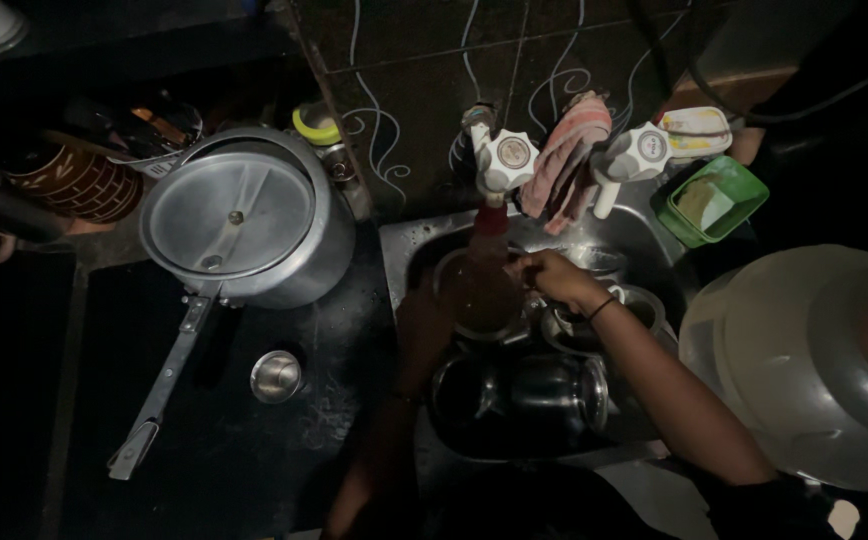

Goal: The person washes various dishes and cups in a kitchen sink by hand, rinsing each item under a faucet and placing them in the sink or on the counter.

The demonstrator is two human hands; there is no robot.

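Observation:
Over a steel sink (404, 245) full of dishes, both my hands hold a round steel bowl (479, 298) under the left tap (501, 160). My left hand (424, 315) grips the bowl's left rim, dim in shadow. On the right rim rests my right hand (557, 278), fingers curled on it, a dark band on the wrist. Below the bowl lie a dark steel jug (554, 392) and other vessels.
A pressure cooker (244, 215) with a long handle and a small steel cup (276, 375) sit on the dark counter at left. A striped cloth (569, 150) hangs between the taps. A green tub (711, 200) and large translucent water can (804, 360) stand right.

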